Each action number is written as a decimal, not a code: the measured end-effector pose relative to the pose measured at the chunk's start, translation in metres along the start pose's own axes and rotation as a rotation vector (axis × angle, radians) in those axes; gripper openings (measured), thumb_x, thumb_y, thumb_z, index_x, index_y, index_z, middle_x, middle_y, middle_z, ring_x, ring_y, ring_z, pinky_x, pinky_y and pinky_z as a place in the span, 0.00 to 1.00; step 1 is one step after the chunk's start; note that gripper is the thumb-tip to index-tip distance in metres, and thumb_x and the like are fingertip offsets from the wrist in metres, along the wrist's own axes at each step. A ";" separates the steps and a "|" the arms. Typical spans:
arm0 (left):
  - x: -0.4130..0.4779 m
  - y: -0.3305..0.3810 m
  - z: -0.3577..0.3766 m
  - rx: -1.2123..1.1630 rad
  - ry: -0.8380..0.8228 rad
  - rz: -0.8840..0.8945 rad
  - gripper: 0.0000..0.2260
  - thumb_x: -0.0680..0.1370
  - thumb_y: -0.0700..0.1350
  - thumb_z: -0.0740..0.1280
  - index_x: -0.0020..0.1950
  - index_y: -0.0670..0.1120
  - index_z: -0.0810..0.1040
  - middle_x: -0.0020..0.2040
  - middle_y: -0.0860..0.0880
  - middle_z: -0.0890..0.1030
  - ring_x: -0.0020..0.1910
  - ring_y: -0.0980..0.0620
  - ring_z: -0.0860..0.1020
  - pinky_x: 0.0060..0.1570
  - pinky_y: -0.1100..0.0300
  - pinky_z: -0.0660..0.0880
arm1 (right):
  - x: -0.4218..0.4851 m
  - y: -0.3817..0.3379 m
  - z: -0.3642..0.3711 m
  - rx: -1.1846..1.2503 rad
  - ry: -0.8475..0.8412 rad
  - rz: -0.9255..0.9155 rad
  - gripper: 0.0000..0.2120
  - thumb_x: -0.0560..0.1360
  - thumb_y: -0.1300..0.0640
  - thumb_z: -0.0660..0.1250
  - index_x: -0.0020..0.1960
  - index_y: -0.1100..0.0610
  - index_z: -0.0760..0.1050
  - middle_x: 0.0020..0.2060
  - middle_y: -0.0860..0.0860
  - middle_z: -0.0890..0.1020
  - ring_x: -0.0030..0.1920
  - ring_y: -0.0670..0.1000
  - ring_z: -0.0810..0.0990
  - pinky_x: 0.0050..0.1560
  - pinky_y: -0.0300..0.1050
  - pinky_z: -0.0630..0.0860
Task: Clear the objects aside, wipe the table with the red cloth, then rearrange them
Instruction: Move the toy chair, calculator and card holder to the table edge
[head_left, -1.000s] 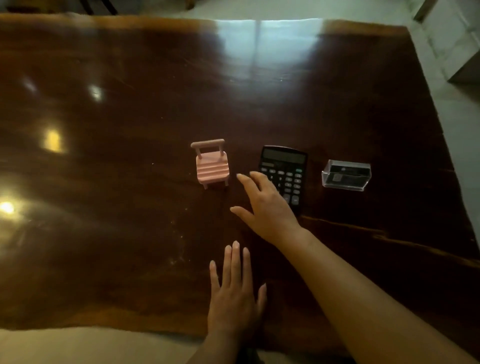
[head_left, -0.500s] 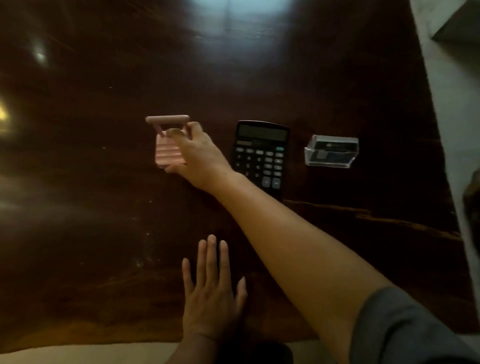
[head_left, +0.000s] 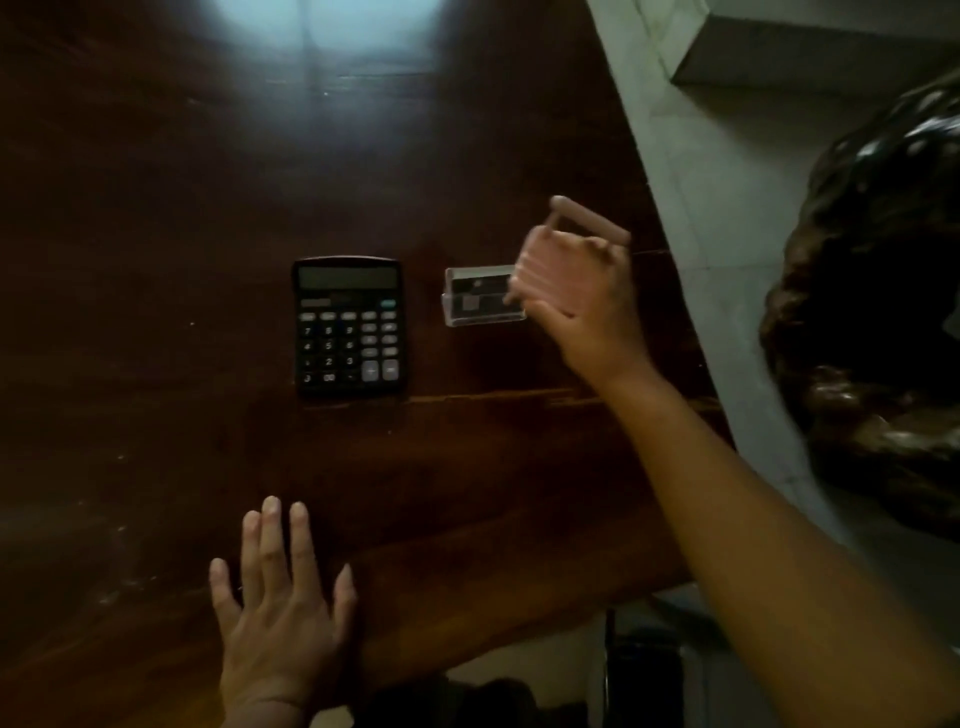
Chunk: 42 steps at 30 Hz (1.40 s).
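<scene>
Likely a home or office room: a polished dark wooden table carries a desk calculator and clear card holder, beside pale tiled floor.

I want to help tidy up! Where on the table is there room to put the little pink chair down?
Lots of bare table lies left of the calculator, and more beyond it. Between the calculator and the flat left hand is also free. It is crowded on the right, where the right hand holds the pink chair over the clear box.
</scene>
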<state>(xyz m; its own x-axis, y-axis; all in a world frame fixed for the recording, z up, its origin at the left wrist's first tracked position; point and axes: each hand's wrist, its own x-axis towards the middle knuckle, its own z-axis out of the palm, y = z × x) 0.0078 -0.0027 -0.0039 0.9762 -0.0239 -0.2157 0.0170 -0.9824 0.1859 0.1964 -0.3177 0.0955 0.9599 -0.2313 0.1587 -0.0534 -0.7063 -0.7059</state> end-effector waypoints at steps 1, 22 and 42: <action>0.000 0.000 0.001 -0.003 0.018 0.000 0.35 0.73 0.62 0.52 0.77 0.45 0.58 0.78 0.42 0.57 0.75 0.41 0.57 0.65 0.29 0.56 | 0.003 0.017 -0.014 -0.041 0.022 0.047 0.33 0.70 0.52 0.77 0.70 0.49 0.65 0.65 0.53 0.65 0.62 0.48 0.70 0.61 0.49 0.76; 0.005 0.007 -0.009 0.038 -0.068 -0.043 0.36 0.77 0.65 0.41 0.75 0.42 0.61 0.76 0.39 0.60 0.74 0.40 0.60 0.65 0.30 0.57 | -0.025 0.073 -0.001 -0.273 0.184 0.209 0.35 0.73 0.58 0.73 0.74 0.45 0.59 0.75 0.59 0.58 0.72 0.60 0.64 0.63 0.56 0.74; 0.006 0.003 -0.012 0.026 -0.167 -0.024 0.34 0.78 0.63 0.42 0.75 0.41 0.60 0.77 0.39 0.59 0.75 0.41 0.57 0.69 0.36 0.50 | 0.076 -0.071 0.150 -0.068 -0.514 0.120 0.12 0.77 0.49 0.67 0.59 0.52 0.77 0.51 0.48 0.78 0.52 0.49 0.78 0.52 0.51 0.79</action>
<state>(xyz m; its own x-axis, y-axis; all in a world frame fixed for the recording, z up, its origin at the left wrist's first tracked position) 0.0164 -0.0036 0.0065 0.9259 -0.0283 -0.3768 0.0326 -0.9875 0.1544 0.3145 -0.1844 0.0543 0.9562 0.0329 -0.2908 -0.1721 -0.7405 -0.6496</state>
